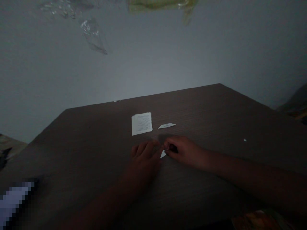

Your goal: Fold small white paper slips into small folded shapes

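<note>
A small white piece of paper (163,154), with a pointed corner showing, lies between my two hands low over the brown table. My right hand (183,150) pinches its right side between thumb and fingers. On its left side is my left hand (146,156), whose thumb and index finger close about the paper while the other fingers bend over the tabletop; dimness blurs that grip. Just beyond my hands lies a slim folded paper (167,126) with slanted ends and faint print. Left of it rests a stack of square printed sheets (142,124).
The brown table (203,108) meets a pale wall (163,57) at the back. A tiny white scrap (245,140) lies to the right. At lower left is a pixelated bright object (15,198). Clear plastic (93,35) hangs on the wall.
</note>
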The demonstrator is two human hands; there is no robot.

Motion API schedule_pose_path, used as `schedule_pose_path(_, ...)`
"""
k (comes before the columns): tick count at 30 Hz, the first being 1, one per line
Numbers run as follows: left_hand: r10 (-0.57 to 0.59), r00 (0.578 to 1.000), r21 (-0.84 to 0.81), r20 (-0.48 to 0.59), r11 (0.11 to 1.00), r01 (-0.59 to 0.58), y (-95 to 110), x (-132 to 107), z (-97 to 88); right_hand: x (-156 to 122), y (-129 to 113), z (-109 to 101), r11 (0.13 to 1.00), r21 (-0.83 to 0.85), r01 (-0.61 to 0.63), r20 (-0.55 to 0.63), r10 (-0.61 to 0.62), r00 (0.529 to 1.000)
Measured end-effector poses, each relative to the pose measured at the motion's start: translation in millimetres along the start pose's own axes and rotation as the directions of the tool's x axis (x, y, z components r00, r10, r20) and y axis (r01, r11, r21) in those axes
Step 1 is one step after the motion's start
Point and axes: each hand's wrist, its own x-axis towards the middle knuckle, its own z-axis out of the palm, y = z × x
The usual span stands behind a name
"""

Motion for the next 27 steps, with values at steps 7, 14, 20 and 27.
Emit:
schedule_pose_path(7, 0.084, 0.992, -0.019, 0.098, 0.996, -0.082, 6.8, 0.4, -7.9, 1.6, 2.6, 2.6, 0.999, -0.036, -0.025, -0.018, 0.024, 1.0)
schedule_pose_path(14, 0.072, 0.99, -0.018, 0.124, 0.997, -0.07, 11.6, 1.0, -11.4, 0.8, 0.5, 2.5, 0.994, -0.097, 0.043, -0.017, -0.045, 0.999)
schedule_pose_path(20, 0.052, 0.991, 0.014, 0.123, 0.998, -0.054, 15.7, -1.8, -17.1, -2.1, -6.4, 2.0, 0.949, -0.249, 0.192, 0.021, -0.193, 0.981)
schedule_pose_path(27, 0.037, 0.996, 0.028, 0.081, 0.999, -0.039, 12.8, -5.3, -9.6, -7.8, -10.1, 3.1, 0.867, -0.387, 0.314, 0.119, -0.291, 0.949)
